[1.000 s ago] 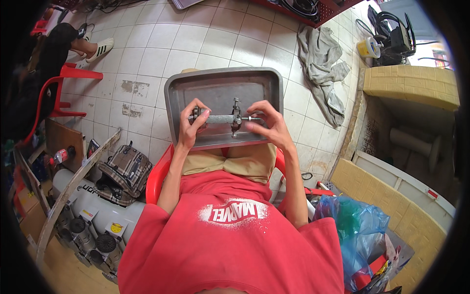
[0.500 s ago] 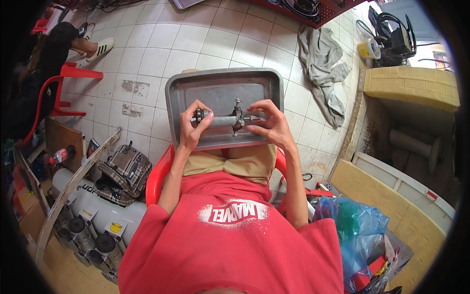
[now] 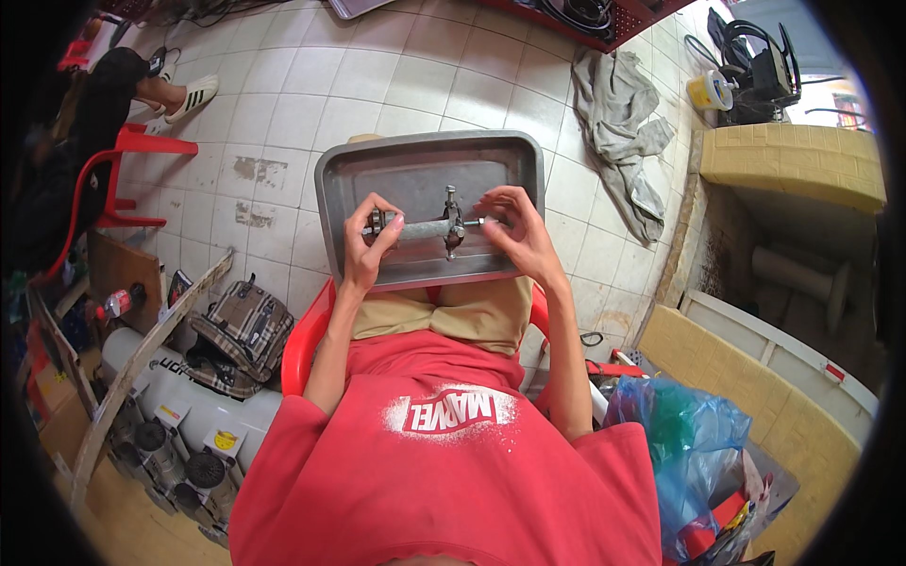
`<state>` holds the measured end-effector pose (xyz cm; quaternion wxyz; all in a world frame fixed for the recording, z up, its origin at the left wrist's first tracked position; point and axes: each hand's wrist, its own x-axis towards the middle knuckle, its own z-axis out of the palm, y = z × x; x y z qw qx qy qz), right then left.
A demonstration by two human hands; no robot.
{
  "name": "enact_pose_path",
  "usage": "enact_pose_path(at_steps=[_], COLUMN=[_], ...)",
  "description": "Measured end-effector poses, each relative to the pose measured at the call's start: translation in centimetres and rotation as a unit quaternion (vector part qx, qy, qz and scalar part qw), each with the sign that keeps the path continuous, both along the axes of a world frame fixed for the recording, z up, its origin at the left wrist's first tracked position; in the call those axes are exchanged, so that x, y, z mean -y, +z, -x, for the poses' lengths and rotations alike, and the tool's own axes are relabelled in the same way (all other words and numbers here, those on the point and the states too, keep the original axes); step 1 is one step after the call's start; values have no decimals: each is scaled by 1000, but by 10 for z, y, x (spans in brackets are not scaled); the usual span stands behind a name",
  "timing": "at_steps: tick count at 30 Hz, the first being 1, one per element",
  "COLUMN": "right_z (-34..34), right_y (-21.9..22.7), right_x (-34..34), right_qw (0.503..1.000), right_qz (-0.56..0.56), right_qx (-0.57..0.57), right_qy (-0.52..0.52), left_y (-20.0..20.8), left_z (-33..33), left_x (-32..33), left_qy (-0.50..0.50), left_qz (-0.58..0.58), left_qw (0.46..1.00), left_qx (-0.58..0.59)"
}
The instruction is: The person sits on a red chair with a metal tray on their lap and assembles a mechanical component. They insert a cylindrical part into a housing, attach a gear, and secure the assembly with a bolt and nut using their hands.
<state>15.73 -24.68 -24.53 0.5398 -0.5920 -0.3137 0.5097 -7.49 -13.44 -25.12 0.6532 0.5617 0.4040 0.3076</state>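
Watching through the head camera, I find the metal shaft [image 3: 425,229] lying crosswise over the grey tray [image 3: 401,179], within its rim all round; I cannot tell whether it touches the tray floor. The left hand [image 3: 363,241] grasps the shaft's left end, thumb laid along the near side, close to the tray's left wall. The right hand [image 3: 522,236] curls about the tip of the thin rod [image 3: 471,224] at the other end, knuckles near the right wall, but I cannot tell whether its fingers pinch the rod. Between the hands, a bolted crosspiece [image 3: 451,203] points toward the far and near edges. I see more room beyond the shaft than on the near side, where the tray's edge sits over the trousers [image 3: 444,311]. Past the far rim spreads tiled floor [image 3: 363,90]; a grey cloth [image 3: 618,132] lies to the right, well apart from the tray.
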Motion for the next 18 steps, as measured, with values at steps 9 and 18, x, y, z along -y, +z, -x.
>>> enact_pose_path(at_steps=[9,18], right_z=[-16,-24], right_y=[-17,-30], right_x=[-3,5], right_qw=[991,993], right_qz=[10,10], right_qx=[114,30], right_qy=[74,114], left_y=[-4,3], left_z=[1,-4], left_x=[-2,3], left_qy=[-10,14], left_qz=[-27,25], left_qw=[1000,999], left_qx=[-5,15])
